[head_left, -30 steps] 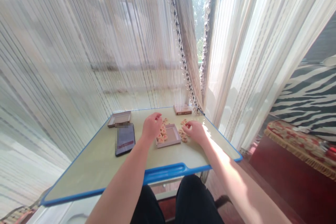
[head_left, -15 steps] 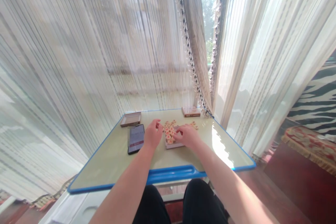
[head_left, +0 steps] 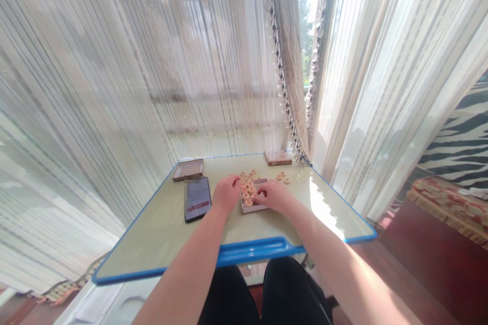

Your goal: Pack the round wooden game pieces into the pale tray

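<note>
A shallow open box (head_left: 261,207) stands on the table, with round wooden game pieces (head_left: 246,196) bearing red marks in rows along its left side. My right hand (head_left: 279,196) reaches in from the right, thumb and fingertips pinched at a piece near the front of the rows. At the box's left edge is my left hand (head_left: 226,193), fingers curled by the upper pieces; whatever its fingertips hold is hidden. Several loose pieces (head_left: 253,172) lie just behind the box, and a few more pieces (head_left: 282,177) lie to its right.
A phone (head_left: 198,199) lies left of my left hand. Behind it is a shallow tray-like lid (head_left: 188,169). A closed brown box (head_left: 278,157) sits at the table's back edge. The table (head_left: 152,233) has a blue rim, and curtains (head_left: 213,61) hang close behind it.
My left hand has come down and right against the box's left edge. My right hand stays at the pieces inside, which now form straighter rows. The view has shifted slightly.
</note>
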The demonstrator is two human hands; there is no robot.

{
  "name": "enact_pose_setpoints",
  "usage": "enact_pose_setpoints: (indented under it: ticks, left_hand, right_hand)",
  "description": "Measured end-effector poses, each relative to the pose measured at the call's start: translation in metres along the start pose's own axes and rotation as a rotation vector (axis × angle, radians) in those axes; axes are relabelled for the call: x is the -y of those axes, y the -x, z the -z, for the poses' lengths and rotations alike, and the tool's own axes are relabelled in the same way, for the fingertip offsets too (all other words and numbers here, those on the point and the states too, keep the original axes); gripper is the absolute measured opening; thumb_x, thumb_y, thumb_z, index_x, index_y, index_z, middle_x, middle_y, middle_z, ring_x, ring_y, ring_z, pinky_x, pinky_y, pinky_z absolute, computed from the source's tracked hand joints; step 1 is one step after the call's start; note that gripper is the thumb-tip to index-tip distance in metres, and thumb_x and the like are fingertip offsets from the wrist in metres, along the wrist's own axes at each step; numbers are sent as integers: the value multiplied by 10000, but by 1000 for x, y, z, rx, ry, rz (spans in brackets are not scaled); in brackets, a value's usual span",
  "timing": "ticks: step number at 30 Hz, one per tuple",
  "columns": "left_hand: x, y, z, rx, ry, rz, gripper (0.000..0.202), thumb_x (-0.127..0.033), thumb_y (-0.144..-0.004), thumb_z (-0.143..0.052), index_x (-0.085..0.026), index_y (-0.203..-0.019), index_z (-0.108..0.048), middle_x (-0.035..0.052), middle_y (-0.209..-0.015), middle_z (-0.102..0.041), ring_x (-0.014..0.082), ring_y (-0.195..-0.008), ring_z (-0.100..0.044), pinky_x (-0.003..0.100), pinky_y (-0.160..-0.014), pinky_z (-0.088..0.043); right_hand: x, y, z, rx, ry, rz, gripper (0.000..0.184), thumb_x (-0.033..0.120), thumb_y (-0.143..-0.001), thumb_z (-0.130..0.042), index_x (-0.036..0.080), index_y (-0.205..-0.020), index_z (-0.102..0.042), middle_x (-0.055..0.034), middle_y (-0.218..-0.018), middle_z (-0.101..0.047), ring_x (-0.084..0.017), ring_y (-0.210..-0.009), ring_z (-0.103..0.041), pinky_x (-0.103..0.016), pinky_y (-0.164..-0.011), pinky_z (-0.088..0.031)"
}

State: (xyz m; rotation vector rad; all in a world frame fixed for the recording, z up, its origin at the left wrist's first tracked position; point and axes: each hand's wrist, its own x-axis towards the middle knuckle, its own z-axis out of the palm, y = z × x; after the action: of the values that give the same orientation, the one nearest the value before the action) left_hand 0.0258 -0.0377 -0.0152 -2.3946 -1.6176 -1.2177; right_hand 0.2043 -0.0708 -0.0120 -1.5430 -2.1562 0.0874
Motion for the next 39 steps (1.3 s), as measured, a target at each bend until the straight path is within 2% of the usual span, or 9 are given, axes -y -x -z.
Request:
enact_pose_setpoints:
  ticks: [8,14,22,26,31,39]
  left_hand:
    - [-1,1,0,0,4,19,218,-191,-778,-447,-184,-868,-646,48,-841,-674,179,-804,-594,297,-758,-456]
    - [-8,5,3,93,19,-134,188,-188,-740,-503,-203,-733,-690,34,-802,-655,190,-860,-550,331,-833,-449]
    - [-10,8,5,137,76,-213,219,-137,-685,-542,-249,-684,-730,23,-914,-615,190,-935,-507,358,-920,-419]
    - [-9,7,3,196,66,-250,263,-120,-693,-527,-284,-670,-731,7,-959,-600,189,-971,-490,372,-956,-390]
    - [-9,5,0,247,56,-231,299,-87,-686,-514,-292,-677,-732,3,-955,-598,185,-982,-475,379,-976,-369]
    - [-10,4,2,266,68,-209,291,-95,-696,-505,-275,-661,-730,8,-948,-604,191,-978,-473,377,-971,-376]
  right_hand:
    - [-4,3,3,36,-62,-20,238,411,-727,-573,228,-799,-705,-14,-679,-618,-139,-647,-509,-245,-560,-290]
    - [-6,3,-2,-25,-88,54,136,315,-712,-602,226,-753,-695,-5,-639,-604,-150,-694,-516,-248,-620,-329]
    - [-7,1,-2,-20,-106,82,162,361,-708,-611,223,-726,-694,11,-596,-576,-118,-604,-478,-229,-551,-295]
    - [-7,0,0,-12,-86,54,181,389,-709,-603,236,-721,-699,13,-596,-572,-118,-598,-469,-231,-535,-283]
    - [-7,-1,-1,2,-71,13,176,373,-711,-599,232,-724,-703,7,-616,-584,-123,-609,-482,-234,-527,-283]
    - [-8,-2,-2,0,-88,14,179,381,-717,-598,234,-741,-698,7,-629,-596,-127,-624,-506,-232,-536,-307]
